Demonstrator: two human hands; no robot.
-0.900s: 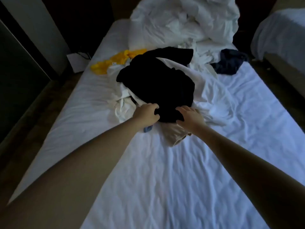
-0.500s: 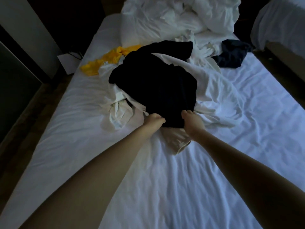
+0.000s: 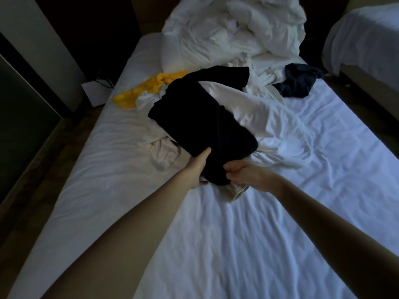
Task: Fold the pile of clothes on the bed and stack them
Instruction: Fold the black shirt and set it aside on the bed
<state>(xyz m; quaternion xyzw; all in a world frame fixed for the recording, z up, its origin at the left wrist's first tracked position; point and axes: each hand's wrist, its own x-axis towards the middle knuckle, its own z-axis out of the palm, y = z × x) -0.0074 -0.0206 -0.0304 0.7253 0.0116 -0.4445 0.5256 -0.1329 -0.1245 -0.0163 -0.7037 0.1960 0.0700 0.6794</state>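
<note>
The left hand (image 3: pixel 197 167) and right hand (image 3: pixel 244 172) both clutch the near edge of the black garment (image 3: pixel 200 121). It lies atop white clothes (image 3: pixel 259 117) on the bed (image 3: pixel 216 244)

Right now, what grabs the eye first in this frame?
The black garment dominates mid-bed atop crumpled white clothes, its near edge gripped by the left hand and right hand. A yellow garment stands out at the left edge of the bed; a navy garment lies far right.
</note>
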